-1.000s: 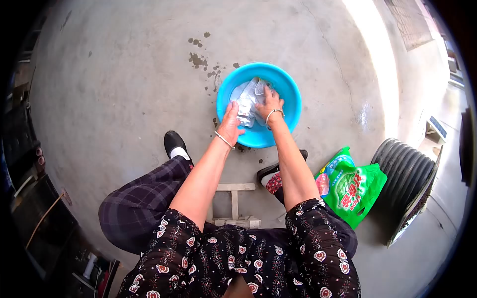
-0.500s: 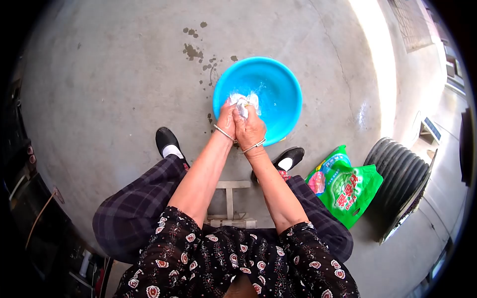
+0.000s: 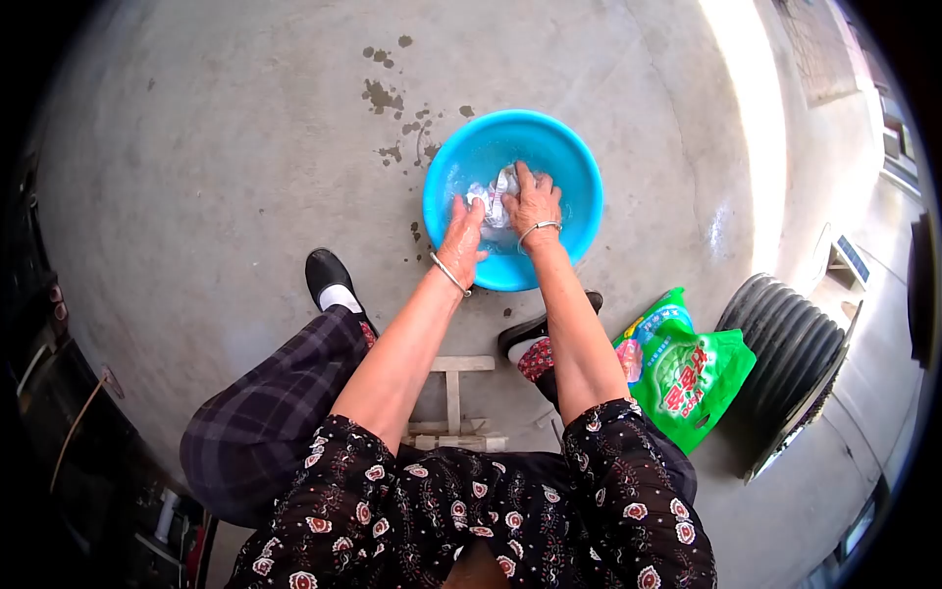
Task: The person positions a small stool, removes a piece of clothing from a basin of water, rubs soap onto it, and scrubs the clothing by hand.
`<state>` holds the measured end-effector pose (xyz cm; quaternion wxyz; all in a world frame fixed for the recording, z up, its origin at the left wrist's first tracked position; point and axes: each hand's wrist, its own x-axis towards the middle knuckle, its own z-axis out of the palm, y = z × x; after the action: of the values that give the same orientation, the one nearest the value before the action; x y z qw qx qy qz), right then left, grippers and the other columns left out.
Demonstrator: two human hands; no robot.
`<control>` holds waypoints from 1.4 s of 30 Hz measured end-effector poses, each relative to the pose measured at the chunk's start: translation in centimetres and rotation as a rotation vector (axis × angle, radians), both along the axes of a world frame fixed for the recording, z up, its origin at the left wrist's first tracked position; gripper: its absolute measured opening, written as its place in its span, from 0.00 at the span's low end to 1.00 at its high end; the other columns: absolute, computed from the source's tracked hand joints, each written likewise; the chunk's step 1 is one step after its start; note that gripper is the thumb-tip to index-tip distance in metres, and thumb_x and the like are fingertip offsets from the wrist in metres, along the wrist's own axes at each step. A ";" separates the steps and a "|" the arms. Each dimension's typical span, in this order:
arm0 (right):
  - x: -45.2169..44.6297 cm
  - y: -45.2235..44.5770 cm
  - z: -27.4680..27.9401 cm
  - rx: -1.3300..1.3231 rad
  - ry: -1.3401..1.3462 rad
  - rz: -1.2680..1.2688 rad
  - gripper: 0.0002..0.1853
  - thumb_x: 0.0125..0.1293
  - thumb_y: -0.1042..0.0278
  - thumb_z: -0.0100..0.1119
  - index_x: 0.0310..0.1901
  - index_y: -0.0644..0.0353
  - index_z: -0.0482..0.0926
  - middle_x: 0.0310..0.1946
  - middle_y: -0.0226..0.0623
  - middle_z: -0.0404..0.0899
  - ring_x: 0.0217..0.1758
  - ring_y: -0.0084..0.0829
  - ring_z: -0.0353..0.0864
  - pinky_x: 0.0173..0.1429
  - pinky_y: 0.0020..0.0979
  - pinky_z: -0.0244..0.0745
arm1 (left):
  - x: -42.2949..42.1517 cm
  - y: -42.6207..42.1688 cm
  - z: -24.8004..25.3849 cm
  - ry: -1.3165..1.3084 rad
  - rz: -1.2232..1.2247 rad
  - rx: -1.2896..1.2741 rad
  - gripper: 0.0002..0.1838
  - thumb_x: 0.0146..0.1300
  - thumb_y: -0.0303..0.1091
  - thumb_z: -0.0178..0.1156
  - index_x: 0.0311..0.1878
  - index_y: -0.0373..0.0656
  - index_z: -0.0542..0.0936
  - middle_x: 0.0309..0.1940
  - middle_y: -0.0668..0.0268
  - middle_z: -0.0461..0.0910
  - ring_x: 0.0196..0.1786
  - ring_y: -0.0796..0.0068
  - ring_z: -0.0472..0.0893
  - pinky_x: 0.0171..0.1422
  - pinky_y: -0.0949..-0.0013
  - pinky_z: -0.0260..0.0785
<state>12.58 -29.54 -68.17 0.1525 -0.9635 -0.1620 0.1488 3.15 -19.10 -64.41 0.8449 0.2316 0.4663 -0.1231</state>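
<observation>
A bright blue plastic basin [image 3: 587, 196] stands on the floor in front of me, with water and a wet white cloth [image 3: 498, 196] in it. The cloth lies bunched up near the basin's middle. My right hand [image 3: 535, 204] reaches over the cloth's right side, fingers spread and touching it. At the basin's near left rim is my left hand [image 3: 463, 239], fingers apart beside the cloth's left edge; whether it touches the cloth is hard to see. Both wrists carry a bracelet.
A green detergent bag [image 3: 692, 378] lies on the floor to the right. Beside it stands a coil of black ribbed hose [image 3: 780, 329]. Between my legs is a low frame [image 3: 453, 398]. Wet spots [image 3: 381, 96] mark the concrete left of the basin.
My hands were pressed together around the bunched cloth. They have moved apart, the right one forward and right, and the cloth now lies looser in the basin.
</observation>
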 end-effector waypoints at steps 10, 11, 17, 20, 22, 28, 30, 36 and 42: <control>-8.9 4.1 8.4 0.449 0.083 -0.110 0.14 0.55 0.58 0.63 0.31 0.60 0.75 0.22 0.38 0.75 0.22 0.29 0.74 0.28 0.29 0.69 | 1.3 1.4 0.3 -0.335 0.317 -0.273 0.19 0.66 0.48 0.48 0.46 0.42 0.73 0.37 0.63 0.77 0.37 0.68 0.78 0.40 0.66 0.73; -9.1 4.2 7.9 0.436 0.003 -0.135 0.13 0.57 0.57 0.61 0.30 0.59 0.75 0.22 0.41 0.75 0.22 0.33 0.75 0.27 0.31 0.69 | 1.3 0.8 0.1 -0.342 0.349 -0.170 0.17 0.66 0.46 0.49 0.46 0.41 0.73 0.37 0.63 0.77 0.37 0.69 0.78 0.39 0.67 0.73; -3.3 2.4 5.3 -0.033 -0.014 -0.032 0.17 0.63 0.50 0.50 0.28 0.56 0.73 0.26 0.46 0.78 0.28 0.46 0.78 0.29 0.44 0.71 | 0.9 -0.9 -0.5 -0.187 0.234 0.110 0.11 0.64 0.33 0.51 0.45 0.36 0.72 0.38 0.64 0.74 0.40 0.76 0.73 0.43 0.71 0.68; -0.9 2.3 4.8 -0.151 0.042 -0.101 0.16 0.62 0.51 0.52 0.35 0.57 0.73 0.32 0.48 0.78 0.35 0.48 0.78 0.37 0.46 0.72 | 1.0 -0.8 0.8 -0.122 0.113 0.128 0.16 0.65 0.35 0.50 0.52 0.35 0.68 0.43 0.63 0.74 0.45 0.72 0.73 0.50 0.67 0.66; 0.7 0.9 3.1 -0.124 -0.014 -0.204 0.18 0.61 0.51 0.53 0.42 0.58 0.72 0.40 0.50 0.76 0.42 0.49 0.76 0.44 0.46 0.71 | 0.6 -0.3 0.3 -0.066 0.011 0.145 0.24 0.66 0.40 0.50 0.60 0.37 0.61 0.51 0.61 0.71 0.52 0.66 0.73 0.56 0.61 0.64; -1.9 -1.8 -2.8 0.096 0.057 -0.094 0.27 0.54 0.61 0.62 0.56 0.58 0.69 0.48 0.51 0.72 0.50 0.49 0.72 0.53 0.42 0.69 | 0.4 -1.2 -0.4 0.120 -0.007 0.095 0.38 0.65 0.54 0.49 0.69 0.41 0.48 0.61 0.59 0.63 0.60 0.56 0.67 0.62 0.47 0.57; -3.1 -0.9 -1.5 0.451 0.448 -0.290 0.19 0.56 0.66 0.60 0.49 0.60 0.74 0.36 0.40 0.78 0.36 0.34 0.76 0.43 0.32 0.72 | 0.2 -1.3 -2.0 -0.004 0.091 0.062 0.35 0.65 0.53 0.48 0.66 0.41 0.54 0.60 0.60 0.65 0.59 0.59 0.68 0.61 0.50 0.59; -8.0 2.9 9.6 0.755 0.537 -0.143 0.10 0.61 0.71 0.56 0.43 0.61 0.74 0.31 0.30 0.76 0.32 0.19 0.72 0.37 0.23 0.69 | 1.3 1.0 -2.8 -0.297 0.271 -0.309 0.21 0.63 0.50 0.52 0.47 0.41 0.71 0.37 0.62 0.76 0.37 0.66 0.78 0.38 0.66 0.72; -7.0 5.3 6.4 0.388 -0.092 -0.156 0.12 0.63 0.60 0.52 0.29 0.59 0.70 0.19 0.48 0.73 0.24 0.51 0.75 0.26 0.44 0.67 | 0.3 0.7 -0.3 -0.260 0.197 -0.042 0.10 0.63 0.37 0.55 0.40 0.40 0.75 0.32 0.66 0.75 0.34 0.74 0.75 0.37 0.70 0.70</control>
<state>5.59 -24.26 -61.78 0.3387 -0.9314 -0.1196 0.0584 3.50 -18.41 -64.69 0.9108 0.1808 0.3706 -0.0183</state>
